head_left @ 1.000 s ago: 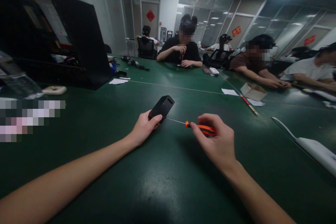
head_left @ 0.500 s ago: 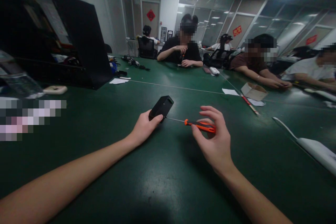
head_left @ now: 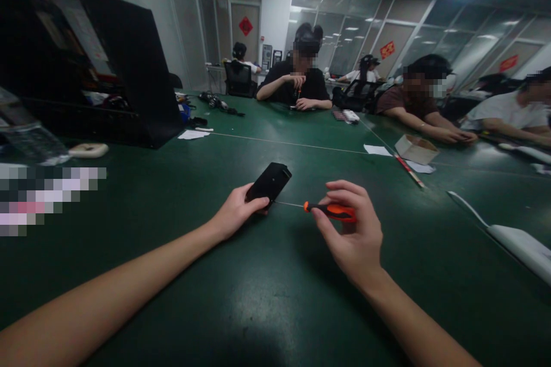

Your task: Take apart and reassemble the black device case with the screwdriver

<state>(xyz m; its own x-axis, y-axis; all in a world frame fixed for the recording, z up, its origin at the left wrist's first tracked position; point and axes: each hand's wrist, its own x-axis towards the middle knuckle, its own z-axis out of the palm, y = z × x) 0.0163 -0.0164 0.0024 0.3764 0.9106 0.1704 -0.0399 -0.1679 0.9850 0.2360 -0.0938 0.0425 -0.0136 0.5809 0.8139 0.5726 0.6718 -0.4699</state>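
My left hand [head_left: 235, 213] is closed around the lower end of a black box-shaped case [head_left: 270, 181], thumb on its near side. The case is tilted, its far end up to the right. A screwdriver [head_left: 331, 211] with an orange and black handle lies in my right hand [head_left: 355, 235], thumb below and fingers curled over the handle. Its thin shaft points left, and the tip meets the side of the case near my left thumb. Whether the tip sits in a screw is too small to tell.
Around the green table [head_left: 206, 309] stand a large black open box [head_left: 159, 80] at left, a pale open carton [head_left: 416, 149], a red-striped stick [head_left: 408, 169] and a white power strip [head_left: 523, 249] at right. A person in black [head_left: 275, 83] sits opposite; others sit at right.
The case has turned in my left hand, showing more of its broad side, and sits slightly lower. The screwdriver has dropped a little with it, its handle rolled in my right fingers.
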